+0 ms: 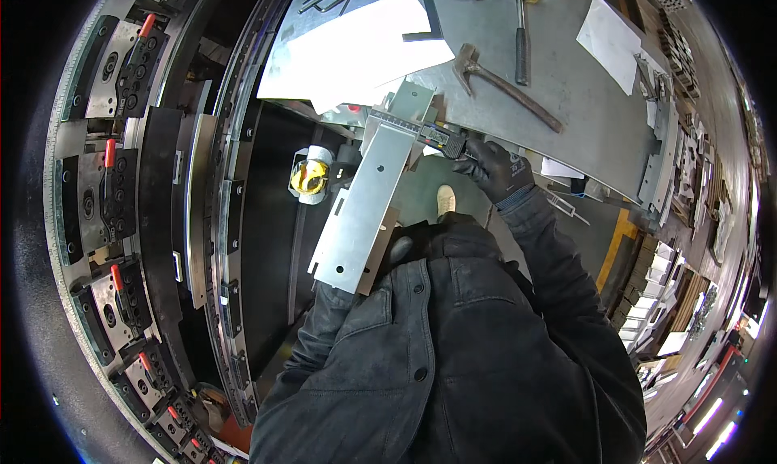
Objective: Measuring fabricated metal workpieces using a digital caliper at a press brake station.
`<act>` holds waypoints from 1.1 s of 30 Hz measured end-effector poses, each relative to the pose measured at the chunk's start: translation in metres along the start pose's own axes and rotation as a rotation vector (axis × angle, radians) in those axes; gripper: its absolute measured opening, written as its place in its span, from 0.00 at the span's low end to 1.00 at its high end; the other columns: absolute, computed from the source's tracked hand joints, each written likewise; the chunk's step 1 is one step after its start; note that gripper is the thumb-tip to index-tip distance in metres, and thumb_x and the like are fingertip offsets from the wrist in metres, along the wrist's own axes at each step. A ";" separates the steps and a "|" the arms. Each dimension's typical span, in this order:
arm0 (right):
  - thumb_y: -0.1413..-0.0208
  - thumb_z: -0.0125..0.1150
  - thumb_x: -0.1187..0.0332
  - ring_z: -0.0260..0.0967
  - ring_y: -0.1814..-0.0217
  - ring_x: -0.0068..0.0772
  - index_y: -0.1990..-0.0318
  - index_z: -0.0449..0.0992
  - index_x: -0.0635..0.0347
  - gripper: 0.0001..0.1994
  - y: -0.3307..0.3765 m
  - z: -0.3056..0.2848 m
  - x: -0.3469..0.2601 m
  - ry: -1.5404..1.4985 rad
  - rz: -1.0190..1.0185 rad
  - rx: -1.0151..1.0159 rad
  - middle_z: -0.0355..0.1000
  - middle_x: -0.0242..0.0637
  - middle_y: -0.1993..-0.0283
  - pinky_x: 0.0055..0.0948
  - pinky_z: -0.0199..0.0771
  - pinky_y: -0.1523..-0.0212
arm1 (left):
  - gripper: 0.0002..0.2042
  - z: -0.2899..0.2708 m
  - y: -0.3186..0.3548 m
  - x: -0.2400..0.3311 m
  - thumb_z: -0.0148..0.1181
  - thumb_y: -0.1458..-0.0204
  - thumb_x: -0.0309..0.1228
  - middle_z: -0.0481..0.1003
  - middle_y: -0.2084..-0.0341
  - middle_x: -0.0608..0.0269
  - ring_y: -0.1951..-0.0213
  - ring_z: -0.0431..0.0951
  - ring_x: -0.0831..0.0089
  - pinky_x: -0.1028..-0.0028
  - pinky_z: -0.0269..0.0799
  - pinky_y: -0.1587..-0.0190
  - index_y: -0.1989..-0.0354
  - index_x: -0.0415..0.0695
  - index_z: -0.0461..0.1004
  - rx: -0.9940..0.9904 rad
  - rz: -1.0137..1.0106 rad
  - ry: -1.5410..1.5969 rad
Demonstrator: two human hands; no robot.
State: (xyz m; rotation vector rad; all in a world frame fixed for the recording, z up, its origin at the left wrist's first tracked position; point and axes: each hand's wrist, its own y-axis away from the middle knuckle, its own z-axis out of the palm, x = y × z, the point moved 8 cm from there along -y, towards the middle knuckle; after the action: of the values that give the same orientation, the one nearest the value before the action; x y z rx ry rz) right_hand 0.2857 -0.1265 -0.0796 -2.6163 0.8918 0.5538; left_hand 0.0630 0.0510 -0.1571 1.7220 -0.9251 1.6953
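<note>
A long bent sheet-metal part [368, 201] with small round holes slants from the table's edge back toward my body. My left hand [401, 249], in a dark glove, holds its near end from beneath; most of the fingers are hidden under the metal. My right hand [503, 173], in a black glove, is closed on the body end of a digital caliper [437, 138]. The caliper's beam lies across the far portion of the part. Whether its jaws touch the metal on both sides, I cannot tell.
On the grey table [558, 132] lie a claw hammer [510, 88], a mallet [521, 47], a black square [429, 27] and white papers [356, 51]. At left stands a machine with several red-handled clamps [110, 156]. A yellow-and-white roll-shaped object [310, 177] is beside the part.
</note>
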 end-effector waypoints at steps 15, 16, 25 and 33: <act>0.48 0.54 0.51 0.71 0.66 0.43 0.53 0.66 0.56 0.21 -0.007 -0.021 -0.019 0.002 0.042 -0.084 0.70 0.41 0.56 0.34 0.69 0.71 | 0.24 -0.008 0.010 -0.023 0.47 0.46 0.48 0.62 0.48 0.59 0.55 0.69 0.56 0.57 0.67 0.59 0.42 0.53 0.58 0.077 -0.126 0.323; 0.48 0.54 0.50 0.71 0.66 0.43 0.53 0.66 0.55 0.22 -0.005 -0.020 -0.019 0.007 0.043 -0.097 0.70 0.41 0.56 0.34 0.69 0.71 | 0.24 -0.009 0.011 -0.024 0.47 0.46 0.48 0.62 0.48 0.59 0.55 0.68 0.56 0.57 0.67 0.59 0.42 0.53 0.58 0.083 -0.131 0.344; 0.52 0.56 0.45 0.71 0.65 0.41 0.54 0.67 0.54 0.25 0.003 -0.006 -0.010 -0.081 0.041 -0.071 0.70 0.41 0.57 0.34 0.70 0.69 | 0.26 -0.008 0.012 -0.037 0.45 0.46 0.50 0.59 0.46 0.59 0.52 0.67 0.55 0.54 0.65 0.57 0.41 0.55 0.56 0.122 -0.194 0.554; 0.52 0.58 0.48 0.72 0.68 0.38 0.50 0.68 0.54 0.26 0.000 -0.008 -0.013 -0.034 0.089 -0.107 0.72 0.39 0.62 0.32 0.68 0.71 | 0.27 -0.009 0.016 -0.048 0.44 0.46 0.52 0.57 0.44 0.59 0.50 0.65 0.54 0.52 0.64 0.56 0.40 0.56 0.54 0.143 -0.248 0.757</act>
State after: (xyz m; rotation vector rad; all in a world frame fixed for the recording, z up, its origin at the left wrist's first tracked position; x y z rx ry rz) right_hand 0.2777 -0.1234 -0.0663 -2.6635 0.9971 0.6856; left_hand 0.0465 0.0527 -0.2059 1.0496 -0.2382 2.0300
